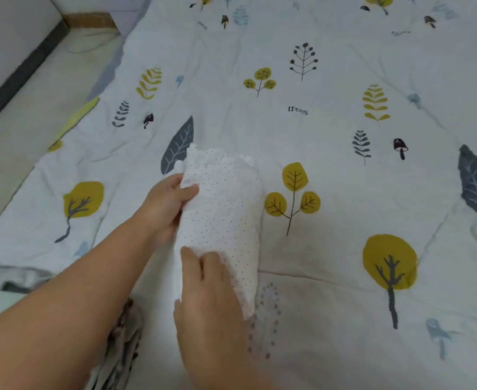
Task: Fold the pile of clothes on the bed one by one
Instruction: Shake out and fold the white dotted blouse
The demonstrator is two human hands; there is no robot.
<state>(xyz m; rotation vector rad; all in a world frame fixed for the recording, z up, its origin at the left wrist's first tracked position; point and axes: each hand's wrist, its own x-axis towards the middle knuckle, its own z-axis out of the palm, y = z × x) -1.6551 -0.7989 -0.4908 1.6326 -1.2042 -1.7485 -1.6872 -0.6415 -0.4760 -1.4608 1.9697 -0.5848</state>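
Right hand (pixel 203 280), fingers flat together, is pressing the white dotted cotton garment (pixel 226 209) while left hand (pixel 167 201) is pinching its edge mid-fold; smoothing probably comes next.

Head view, down over bed (pixel 344 164)

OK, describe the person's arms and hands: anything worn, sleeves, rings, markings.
Both forearms are bare as far as the frame shows, with no sleeve edge in view. The left hand and right hand wear no gloves, and no rings, watch or bracelets show. Nails look short and unpainted. No markings are visible.
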